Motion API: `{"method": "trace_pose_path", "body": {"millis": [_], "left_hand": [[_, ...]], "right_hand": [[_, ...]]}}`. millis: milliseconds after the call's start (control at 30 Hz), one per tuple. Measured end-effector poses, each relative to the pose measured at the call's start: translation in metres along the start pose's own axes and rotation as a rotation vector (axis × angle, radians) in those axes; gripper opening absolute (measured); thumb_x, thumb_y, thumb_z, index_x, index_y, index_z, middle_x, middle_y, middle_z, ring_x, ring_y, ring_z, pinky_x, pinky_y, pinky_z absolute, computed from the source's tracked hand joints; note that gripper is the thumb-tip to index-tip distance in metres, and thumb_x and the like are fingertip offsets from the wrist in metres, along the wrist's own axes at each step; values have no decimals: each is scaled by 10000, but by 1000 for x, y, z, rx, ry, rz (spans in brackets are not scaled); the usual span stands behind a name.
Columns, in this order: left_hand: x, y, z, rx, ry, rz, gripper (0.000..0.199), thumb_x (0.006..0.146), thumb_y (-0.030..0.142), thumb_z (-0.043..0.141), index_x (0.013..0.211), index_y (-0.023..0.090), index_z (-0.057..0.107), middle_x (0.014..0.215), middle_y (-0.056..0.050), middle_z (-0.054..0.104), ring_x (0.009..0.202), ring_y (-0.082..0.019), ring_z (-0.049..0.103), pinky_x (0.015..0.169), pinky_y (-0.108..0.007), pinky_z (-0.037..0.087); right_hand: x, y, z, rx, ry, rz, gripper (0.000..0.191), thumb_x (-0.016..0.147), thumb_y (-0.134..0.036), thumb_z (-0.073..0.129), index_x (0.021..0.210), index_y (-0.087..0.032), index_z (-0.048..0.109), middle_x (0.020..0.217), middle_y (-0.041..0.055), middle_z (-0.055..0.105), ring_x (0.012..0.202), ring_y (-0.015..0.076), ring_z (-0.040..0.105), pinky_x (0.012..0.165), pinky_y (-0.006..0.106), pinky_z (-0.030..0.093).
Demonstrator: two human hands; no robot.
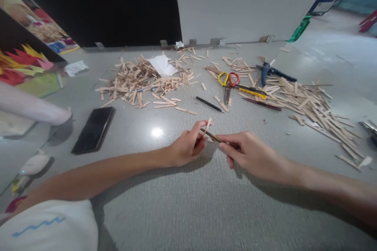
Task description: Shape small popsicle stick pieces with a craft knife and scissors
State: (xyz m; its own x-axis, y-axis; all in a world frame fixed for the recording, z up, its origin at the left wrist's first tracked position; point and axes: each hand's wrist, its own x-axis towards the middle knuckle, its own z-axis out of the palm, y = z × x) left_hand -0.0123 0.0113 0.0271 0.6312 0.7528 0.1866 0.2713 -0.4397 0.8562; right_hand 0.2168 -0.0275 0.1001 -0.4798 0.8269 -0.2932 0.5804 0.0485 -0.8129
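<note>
My left hand [185, 148] pinches a short, flat wooden stick [208, 125] between thumb and fingers, and the stick stands nearly upright. My right hand [251, 153] is closed on a slim dark tool [214, 137] with a brownish-gold part. Its far end reaches the stick at my left fingertips; whether it is a blade or a pen point is too small to tell. Just beyond my hands a black pen [208, 104] lies on the grey table [176, 211]. Scissors [227, 86] with one yellow and one red handle lie farther back.
Wooden stick pieces lie in a left heap [132, 80], topped by white paper [162, 65], and a right heap [318, 106]. Dark blue pliers-like tool [265, 72], yellow-black cutter [253, 92] and dark red pen [262, 104] lie right. Phone [94, 130] and another person's arm [32, 104] are left.
</note>
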Motion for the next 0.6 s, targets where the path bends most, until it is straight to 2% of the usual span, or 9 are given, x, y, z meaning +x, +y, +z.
{"method": "trace_pose_path", "body": {"millis": [67, 200, 267, 333, 400, 500, 600], "left_hand": [[1, 4, -1, -95, -17, -38, 415, 1066, 370, 515, 1410, 169, 400, 640, 105, 553, 469, -84, 441, 495, -189, 366], [6, 10, -3, -345, 7, -192, 581, 1010, 443, 680, 1436, 215, 357, 774, 52, 673, 492, -71, 529, 495, -174, 430], [9, 11, -4, -453, 47, -250, 643, 940, 440, 788, 1398, 235, 388, 894, 28, 682, 522, -57, 549, 496, -165, 439], [12, 11, -6, -541, 58, -263, 667, 849, 417, 884, 1326, 228, 458, 959, 19, 656, 580, -58, 578, 514, -166, 454], [15, 10, -7, -617, 4, -246, 613, 809, 397, 916, 1249, 201, 538, 955, 11, 648, 666, -85, 632, 580, -192, 505], [17, 10, -7, -650, -124, -213, 397, 864, 374, 870, 1090, 165, 619, 882, 0, 674, 752, -118, 689, 707, -247, 555], [16, 12, -6, -640, -168, -201, 302, 914, 358, 825, 996, 181, 595, 860, 12, 669, 759, -130, 723, 694, -251, 553]], "right_hand": [[0, -1, -4, -34, -11, -7, 357, 1105, -339, 438, 981, -182, 735, 641, -12, 666, 511, 123, 536, 517, 268, 371], [0, -3, -9, -147, 29, -39, 323, 1106, -309, 427, 939, -197, 681, 600, -23, 649, 512, 132, 562, 559, 282, 388], [0, -3, -11, -241, 53, -76, 316, 1108, -291, 415, 921, -207, 655, 579, -29, 624, 528, 142, 568, 596, 298, 395], [0, -1, -12, -347, 50, -122, 316, 1104, -275, 416, 889, -216, 641, 645, -6, 658, 582, 158, 591, 641, 319, 403], [-1, 1, -11, -424, 43, -153, 301, 1093, -254, 429, 886, -218, 644, 765, 35, 708, 657, 179, 617, 663, 337, 397], [-1, 3, -8, -482, 41, -122, 258, 1076, -208, 453, 958, -201, 682, 884, 81, 742, 759, 213, 652, 672, 349, 375], [1, 5, -11, -514, 24, -109, 281, 1085, -210, 437, 1001, -191, 704, 887, 85, 748, 786, 224, 663, 691, 348, 368]]}}
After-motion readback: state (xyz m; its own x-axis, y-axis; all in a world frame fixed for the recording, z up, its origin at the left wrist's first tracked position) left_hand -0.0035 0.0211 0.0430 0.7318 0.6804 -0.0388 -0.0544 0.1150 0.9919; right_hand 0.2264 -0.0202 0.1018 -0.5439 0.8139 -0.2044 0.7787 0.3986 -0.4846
